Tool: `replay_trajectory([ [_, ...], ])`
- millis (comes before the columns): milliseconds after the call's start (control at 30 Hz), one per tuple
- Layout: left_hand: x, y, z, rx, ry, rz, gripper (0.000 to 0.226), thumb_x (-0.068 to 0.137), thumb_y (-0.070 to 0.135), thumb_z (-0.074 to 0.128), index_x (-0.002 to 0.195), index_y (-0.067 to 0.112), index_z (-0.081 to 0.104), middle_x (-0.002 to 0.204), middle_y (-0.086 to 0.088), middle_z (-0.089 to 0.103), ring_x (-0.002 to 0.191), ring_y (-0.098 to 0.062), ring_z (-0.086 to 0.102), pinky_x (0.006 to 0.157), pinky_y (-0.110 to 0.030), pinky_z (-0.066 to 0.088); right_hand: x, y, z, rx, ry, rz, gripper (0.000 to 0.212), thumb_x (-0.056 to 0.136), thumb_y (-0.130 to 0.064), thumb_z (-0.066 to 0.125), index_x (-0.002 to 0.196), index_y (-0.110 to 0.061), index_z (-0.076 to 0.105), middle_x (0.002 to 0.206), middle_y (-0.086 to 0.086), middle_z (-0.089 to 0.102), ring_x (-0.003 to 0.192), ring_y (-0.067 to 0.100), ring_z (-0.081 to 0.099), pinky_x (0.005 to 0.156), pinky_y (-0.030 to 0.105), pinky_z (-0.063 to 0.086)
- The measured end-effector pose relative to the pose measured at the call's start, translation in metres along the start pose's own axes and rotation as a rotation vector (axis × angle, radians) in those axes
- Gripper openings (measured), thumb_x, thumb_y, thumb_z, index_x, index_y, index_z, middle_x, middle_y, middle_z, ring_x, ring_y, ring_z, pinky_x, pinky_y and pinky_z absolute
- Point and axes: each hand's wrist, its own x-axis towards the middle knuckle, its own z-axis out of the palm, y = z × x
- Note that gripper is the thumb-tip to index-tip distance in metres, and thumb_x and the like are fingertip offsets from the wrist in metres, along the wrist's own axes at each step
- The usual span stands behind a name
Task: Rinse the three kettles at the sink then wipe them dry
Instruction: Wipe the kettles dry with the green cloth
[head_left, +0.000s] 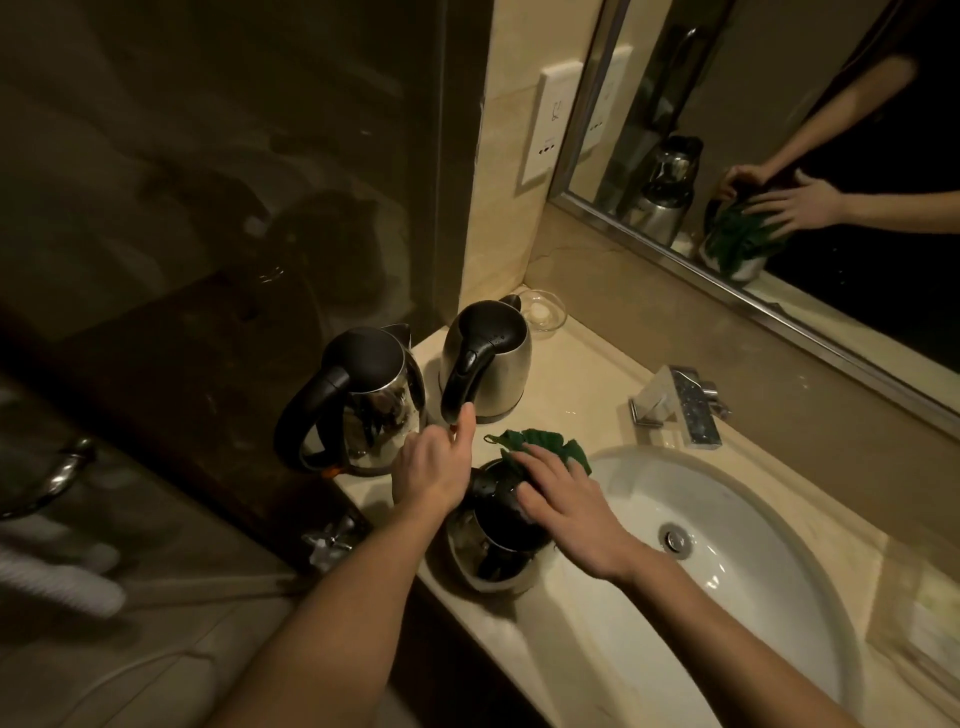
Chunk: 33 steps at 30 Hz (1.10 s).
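Three steel kettles with black lids and handles stand on the beige counter left of the sink (779, 597). The nearest kettle (493, 551) is by the counter's front edge. My left hand (434, 467) grips it at its left side, near the handle. My right hand (566, 506) lies flat on its black lid, pressing a green cloth (545, 447) against the top. A shiny kettle (358, 395) stands behind on the left. A matte kettle (491, 358) stands further back, next to it.
A chrome faucet (685, 405) sits behind the white basin. A glass dish (543, 309) is in the back corner. A wall socket (550, 124) and a mirror (779, 130) are above. Dark glass panel at the left, floor below.
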Motion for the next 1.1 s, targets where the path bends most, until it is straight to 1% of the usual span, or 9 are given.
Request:
replay_trajectory([
  [200, 0.002, -0.001, -0.001, 0.025, -0.014, 0.025, 0.077, 0.099, 0.066, 0.016, 0.098, 0.011, 0.070, 0.105, -0.012, 0.066, 0.094, -0.020, 0.053, 0.081, -0.035, 0.034, -0.037, -0.019, 0.024, -0.437, -0.008, -0.047, 0.092, 0.078, -0.085, -0.005, 0.155, -0.036, -0.021, 0.162, -0.004, -0.032, 0.151, 0.039, -0.014, 0.121, 0.052, -0.011],
  [367, 0.001, 0.003, -0.006, 0.043, -0.064, 0.026, 0.078, 0.101, 0.065, 0.016, 0.118, 0.008, 0.066, 0.124, -0.015, 0.062, 0.121, -0.029, 0.053, 0.093, -0.038, 0.034, -0.057, -0.018, 0.047, -0.641, 0.106, -0.135, 0.088, 0.094, -0.077, 0.025, 0.157, -0.016, 0.029, 0.165, 0.015, 0.018, 0.133, 0.056, 0.041, 0.108, 0.064, 0.015],
  [500, 0.003, 0.002, -0.006, 0.027, -0.080, 0.018, 0.082, 0.099, 0.067, 0.014, 0.123, 0.008, 0.065, 0.129, -0.017, 0.060, 0.125, -0.031, 0.050, 0.099, -0.041, 0.035, -0.061, -0.015, 0.054, -0.709, 0.090, -0.175, 0.085, 0.094, -0.076, 0.028, 0.155, -0.017, 0.035, 0.164, 0.015, 0.022, 0.129, 0.057, 0.046, 0.107, 0.067, 0.017],
  [633, 0.003, 0.002, -0.006, 0.037, -0.076, 0.050, 0.081, 0.100, 0.066, 0.014, 0.120, 0.007, 0.067, 0.126, -0.017, 0.063, 0.121, -0.031, 0.052, 0.089, -0.036, 0.031, -0.054, -0.008, 0.048, -0.700, 0.057, -0.170, 0.080, 0.095, -0.074, 0.027, 0.157, -0.024, 0.029, 0.165, 0.013, 0.020, 0.130, 0.056, 0.045, 0.109, 0.067, 0.021],
  [700, 0.001, 0.002, -0.008, 0.048, -0.077, 0.054, 0.080, 0.101, 0.065, 0.015, 0.117, 0.007, 0.068, 0.123, -0.017, 0.063, 0.119, -0.031, 0.053, 0.085, -0.034, 0.028, -0.048, -0.013, 0.039, -0.634, 0.080, -0.125, 0.080, 0.095, -0.076, 0.020, 0.158, -0.027, 0.026, 0.166, 0.008, 0.018, 0.132, 0.054, 0.043, 0.112, 0.065, 0.029],
  [800, 0.000, 0.004, -0.009, 0.045, -0.080, 0.050, 0.079, 0.101, 0.064, 0.016, 0.111, 0.006, 0.068, 0.117, -0.017, 0.064, 0.115, -0.031, 0.054, 0.083, -0.035, 0.027, -0.029, -0.018, 0.019, -0.420, 0.062, -0.024, 0.094, 0.080, -0.086, -0.005, 0.159, -0.037, 0.008, 0.169, -0.005, 0.001, 0.147, 0.043, 0.021, 0.120, 0.052, 0.019],
  [933, 0.001, 0.003, -0.008, 0.036, -0.065, 0.057, 0.068, 0.101, 0.064, 0.017, 0.073, 0.016, 0.055, 0.083, -0.005, 0.057, 0.088, -0.022, 0.049, 0.078, -0.035, 0.030, 0.001, -0.011, -0.018, 0.291, 0.053, 0.137, 0.072, 0.097, -0.069, 0.009, 0.140, -0.033, 0.054, 0.142, -0.001, 0.057, 0.122, 0.016, 0.055, 0.097, 0.030, 0.042],
  [1033, 0.001, 0.003, -0.008, 0.018, -0.053, 0.044, 0.068, 0.102, 0.064, 0.018, 0.069, 0.016, 0.052, 0.068, 0.002, 0.043, 0.079, -0.018, 0.046, 0.076, -0.035, 0.030, 0.003, 0.006, -0.027, 0.680, -0.012, 0.260, 0.071, 0.099, -0.063, 0.008, 0.129, -0.028, 0.063, 0.120, -0.011, 0.067, 0.108, 0.001, 0.059, 0.099, 0.024, 0.038],
  [1100, 0.000, 0.003, -0.008, 0.014, -0.048, 0.037, 0.071, 0.101, 0.065, 0.018, 0.074, 0.012, 0.058, 0.068, 0.001, 0.045, 0.074, -0.017, 0.046, 0.074, -0.035, 0.032, 0.000, 0.019, -0.020, 0.829, -0.007, 0.334, 0.075, 0.097, -0.067, 0.008, 0.128, -0.026, 0.064, 0.121, -0.007, 0.068, 0.116, 0.010, 0.059, 0.106, 0.033, 0.035],
])
